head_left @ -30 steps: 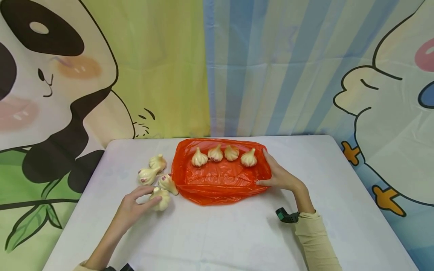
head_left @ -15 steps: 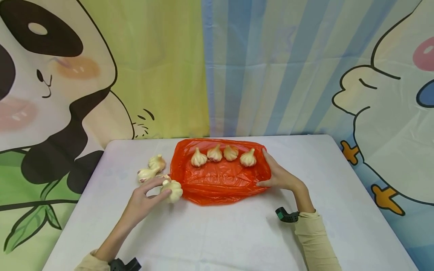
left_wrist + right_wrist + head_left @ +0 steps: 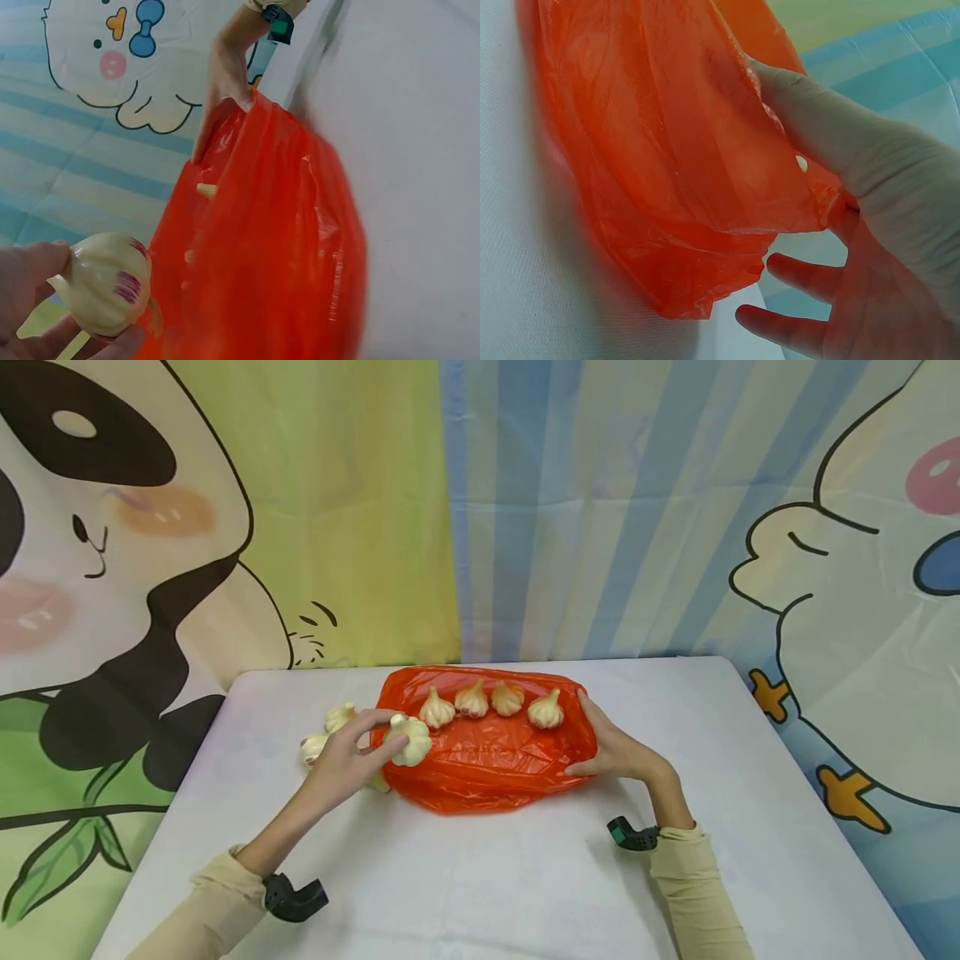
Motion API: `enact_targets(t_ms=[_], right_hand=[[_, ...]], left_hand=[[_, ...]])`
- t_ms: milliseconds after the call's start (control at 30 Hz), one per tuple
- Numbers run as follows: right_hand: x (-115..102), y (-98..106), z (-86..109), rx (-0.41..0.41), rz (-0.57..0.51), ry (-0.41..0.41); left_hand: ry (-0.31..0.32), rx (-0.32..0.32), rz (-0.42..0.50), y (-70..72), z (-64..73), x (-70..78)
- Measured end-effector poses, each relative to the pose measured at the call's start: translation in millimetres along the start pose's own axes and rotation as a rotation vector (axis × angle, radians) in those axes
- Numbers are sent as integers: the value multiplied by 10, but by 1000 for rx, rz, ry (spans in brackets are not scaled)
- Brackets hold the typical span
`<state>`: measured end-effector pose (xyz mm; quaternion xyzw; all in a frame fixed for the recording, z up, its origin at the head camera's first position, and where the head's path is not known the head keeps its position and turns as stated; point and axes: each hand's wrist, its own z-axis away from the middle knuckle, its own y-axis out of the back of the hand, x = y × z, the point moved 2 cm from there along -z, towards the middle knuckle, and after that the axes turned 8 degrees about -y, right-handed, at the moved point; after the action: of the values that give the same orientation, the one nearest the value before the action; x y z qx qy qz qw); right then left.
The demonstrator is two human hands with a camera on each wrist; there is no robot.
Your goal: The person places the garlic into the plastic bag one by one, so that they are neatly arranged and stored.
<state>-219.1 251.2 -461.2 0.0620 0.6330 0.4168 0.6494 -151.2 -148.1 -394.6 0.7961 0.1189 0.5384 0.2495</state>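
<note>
The left hand (image 3: 352, 758) pinches one garlic bulb (image 3: 409, 741) between thumb and fingers, left of the middle of the head view. The held bulb is in front of the left end of the red bag (image 3: 480, 795), and its little neck points to the upper left of the frame. It looks lifted up, but whether it touches the bag is hard to tell. The open middle of the bag is to the right of the bulb.

The bag is long from left to right, and its mouth is spread wide. The left hand is by the left end. The right hand (image 3: 617, 750) holds the right end, with the thumb near the front edge and the fingers near the back. In the right wrist view, two of its fingers stick out clear of the plastic.

The left hand is much nearer to the held bulb; the right hand is well apart from it.

Inside the bag, four bulbs sit in a row near the back: the first bulb (image 3: 437, 710), the second bulb (image 3: 472, 700), the third bulb (image 3: 507, 698) and, a bit apart, the last bulb (image 3: 546, 710). The front part of the bag is wrinkly plastic.

More loose garlic (image 3: 340, 717) lies on the white table (image 3: 465, 877), left of the bag and partly hidden behind the left hand.
</note>
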Motion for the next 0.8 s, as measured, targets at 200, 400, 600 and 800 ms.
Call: enact_targets(t_ms=[200, 400, 600, 800], right_hand=[[-7, -10, -1, -4, -4, -7], [-25, 7, -5, 4, 6, -2], [-36, 11, 5, 6, 16, 3], [-29, 4, 10, 3, 11, 5]], left_hand=[[-52, -23, -48, -31, -196, 67], [-41, -82, -124, -123, -359, 10], [31, -137, -135, -179, -516, -123], [80, -156, -140, -208, -578, -227]])
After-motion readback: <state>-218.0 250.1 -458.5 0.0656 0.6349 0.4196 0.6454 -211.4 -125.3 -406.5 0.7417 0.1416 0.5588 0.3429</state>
